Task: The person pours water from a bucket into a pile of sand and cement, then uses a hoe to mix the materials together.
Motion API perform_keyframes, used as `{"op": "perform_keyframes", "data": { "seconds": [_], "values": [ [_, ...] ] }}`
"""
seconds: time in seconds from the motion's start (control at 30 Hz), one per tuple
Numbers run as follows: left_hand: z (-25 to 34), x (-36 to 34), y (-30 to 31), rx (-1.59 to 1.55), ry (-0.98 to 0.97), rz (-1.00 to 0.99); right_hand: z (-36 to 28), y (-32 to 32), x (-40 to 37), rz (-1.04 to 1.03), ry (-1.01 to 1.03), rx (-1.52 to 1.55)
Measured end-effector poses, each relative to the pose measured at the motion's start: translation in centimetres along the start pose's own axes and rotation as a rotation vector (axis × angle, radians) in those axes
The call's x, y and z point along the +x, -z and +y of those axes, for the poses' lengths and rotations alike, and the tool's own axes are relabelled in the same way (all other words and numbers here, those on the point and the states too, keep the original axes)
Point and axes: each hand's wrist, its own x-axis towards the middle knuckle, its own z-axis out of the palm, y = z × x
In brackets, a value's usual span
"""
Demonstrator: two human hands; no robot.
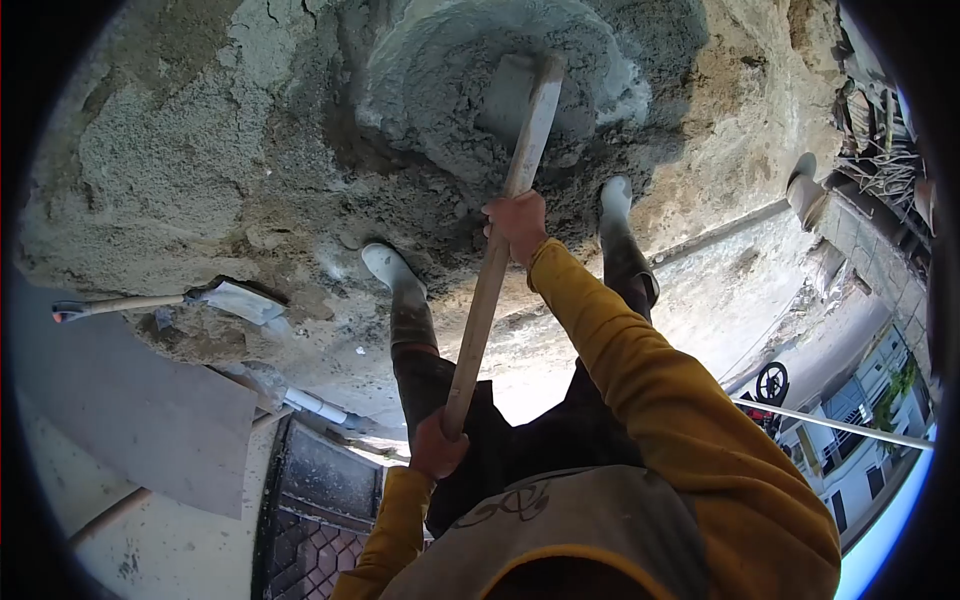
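Observation:
A long wooden handle (490, 275) runs up from my lap to a flat grey blade (505, 97), which lies in a mound of wet grey mortar (430, 85). My left hand (438, 447) is wrapped round the handle's lower end, close to my thighs. Further up the shaft, my right hand (515, 225) grips it between my two boots. The blade is partly coated with mortar, and its edges blend into the mix.
White-toed boots (392, 268) stand on either side of the handle. A shovel (235, 300) lies at the left, near a grey sheet (150, 400) and a metal gate (320, 490). Sticks (890, 165) and a block wall (880, 255) are at the right. A motorcycle wheel (772, 383) shows beyond.

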Motion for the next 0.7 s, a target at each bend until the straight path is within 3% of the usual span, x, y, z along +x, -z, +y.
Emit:
{"op": "perform_keyframes", "data": {
  "seconds": [0.13,0.3,0.4,0.5,0.6,0.7],
  "values": [
    [0.5,6.1,-3.2,0.009,-0.236,0.139,-9.2,2.9,-1.5,-0.037,0.243,-0.026],
    [8.2,13.5,2.5,0.34,-0.349,0.451,-17.3,2.6,4.6,-0.215,0.354,0.283],
    [9.9,10.3,4.5,0.447,-0.245,0.481,-13.8,-0.9,9.4,-0.341,0.181,0.36],
    [6.0,4.6,1.6,0.473,-0.129,0.433,-4.1,-2.7,7.6,-0.368,-0.141,0.359],
    [2.8,-1.2,-0.8,0.461,0.077,0.298,1.6,-0.8,0.5,-0.292,-0.153,0.36],
    [-0.5,-5.6,-2.6,0.431,0.109,0.269,2.9,2.2,-5.2,-0.21,-0.101,0.273]
  ]
}}
